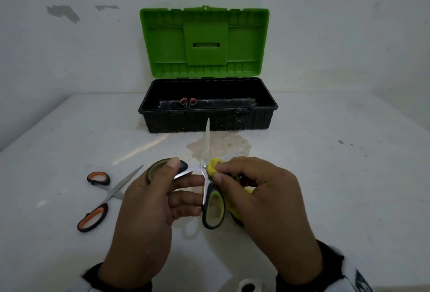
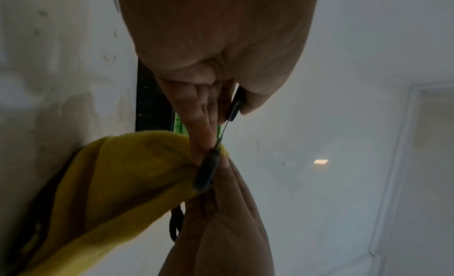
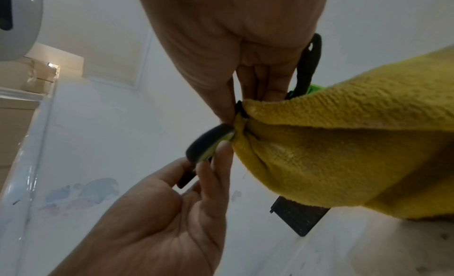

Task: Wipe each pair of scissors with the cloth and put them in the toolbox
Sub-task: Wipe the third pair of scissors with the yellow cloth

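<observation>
Black-and-lime scissors (image 1: 213, 210) are spread wide above the table, one blade (image 1: 207, 138) pointing at the toolbox. My left hand (image 1: 183, 175) grips them, thumb on the upper handle (image 1: 162, 166), fingers under the shank. My right hand (image 1: 221, 172) pinches a yellow cloth (image 1: 213, 167) around the other blade by the pivot; that blade is hidden. The left wrist view shows the cloth (image 2: 123, 183) and a handle (image 2: 206, 171); the right wrist view shows the cloth (image 3: 343, 144) bunched at the handle (image 3: 209, 142). The black toolbox (image 1: 207, 122) stands open, pink-handled scissors (image 1: 188, 102) inside.
Orange-and-black scissors (image 1: 102, 198) lie half spread on the white table, left of my hands. The toolbox's green lid (image 1: 204, 40) stands upright against the wall. A pale stain (image 1: 232, 145) marks the table in front of the box.
</observation>
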